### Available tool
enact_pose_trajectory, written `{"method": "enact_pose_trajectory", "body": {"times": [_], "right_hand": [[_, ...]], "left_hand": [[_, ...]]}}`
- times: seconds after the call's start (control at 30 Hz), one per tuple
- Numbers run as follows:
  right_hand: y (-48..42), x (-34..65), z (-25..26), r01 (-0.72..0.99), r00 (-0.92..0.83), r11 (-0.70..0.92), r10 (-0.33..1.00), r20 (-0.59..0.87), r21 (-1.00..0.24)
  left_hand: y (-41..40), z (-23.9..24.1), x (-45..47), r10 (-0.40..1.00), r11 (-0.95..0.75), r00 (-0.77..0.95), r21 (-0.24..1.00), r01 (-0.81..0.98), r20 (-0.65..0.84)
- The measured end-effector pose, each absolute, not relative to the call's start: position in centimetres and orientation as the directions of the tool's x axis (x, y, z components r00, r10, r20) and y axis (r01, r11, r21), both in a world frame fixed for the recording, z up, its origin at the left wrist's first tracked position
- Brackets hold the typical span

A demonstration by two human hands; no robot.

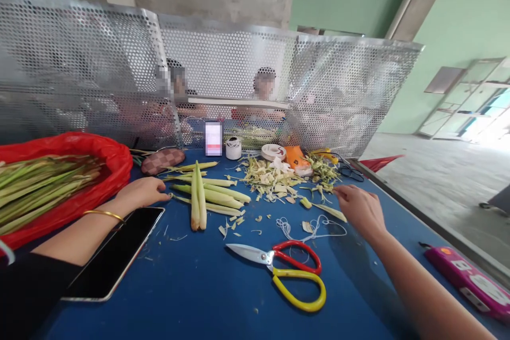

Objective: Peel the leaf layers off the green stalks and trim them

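Note:
My left hand (145,191) reaches over a black phone (119,249), its thumb and forefinger slightly apart beside the thin ends of several pale-green plant stalks (219,197). A pair of pale stalks (198,199) with brownish ends lies across them. On the other side, my right hand (360,210) has its fingers curled together near a heap of plant trimmings (274,178) and a loose leaf piece (330,211). Anything between those fingers is too small to make out. Scissors (265,257) with one red and one yellow handle lie open on the blue table, near tangled white string (314,231).
A red plastic bag (95,143) full of long stalks (48,186) stands at left. A checked pouch (163,161), upright lit phone (213,138), white container (233,148) and tape roll (273,152) line the back. A perforated metal screen (231,58) separates two people. A purple packet (468,279) lies right.

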State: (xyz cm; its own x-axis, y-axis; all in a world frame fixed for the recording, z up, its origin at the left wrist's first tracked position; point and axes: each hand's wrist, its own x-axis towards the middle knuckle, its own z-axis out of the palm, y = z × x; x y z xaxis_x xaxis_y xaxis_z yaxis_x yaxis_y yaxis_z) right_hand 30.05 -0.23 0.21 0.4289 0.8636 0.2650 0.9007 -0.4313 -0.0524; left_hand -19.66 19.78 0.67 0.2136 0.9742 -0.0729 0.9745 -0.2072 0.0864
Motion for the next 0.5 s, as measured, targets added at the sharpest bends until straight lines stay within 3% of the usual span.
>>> {"method": "enact_pose_trajectory", "body": {"times": [0.1,0.23,0.4,0.5], "right_hand": [[0.6,29.4,-0.3,0.92,0.383,-0.393,0.895,0.227,-0.001],[3.5,29.5,-1.4,0.887,0.446,-0.46,0.878,0.176,0.045],[5.3,30.3,-1.6,0.897,0.436,-0.441,0.893,0.11,0.026],[5.8,31.6,-0.6,0.879,0.466,-0.475,0.873,0.144,0.035]], "left_hand": [[19.9,0.4,-19.1,0.98,-0.188,0.193,0.084,0.979,-0.056],[19.1,0.4,-18.3,0.983,-0.159,0.17,0.135,0.978,-0.069],[18.1,0.2,-18.5,0.99,-0.117,0.128,0.167,0.979,-0.059],[18.0,0.1,-18.8,0.992,-0.093,0.107,0.183,0.979,-0.066]]}}
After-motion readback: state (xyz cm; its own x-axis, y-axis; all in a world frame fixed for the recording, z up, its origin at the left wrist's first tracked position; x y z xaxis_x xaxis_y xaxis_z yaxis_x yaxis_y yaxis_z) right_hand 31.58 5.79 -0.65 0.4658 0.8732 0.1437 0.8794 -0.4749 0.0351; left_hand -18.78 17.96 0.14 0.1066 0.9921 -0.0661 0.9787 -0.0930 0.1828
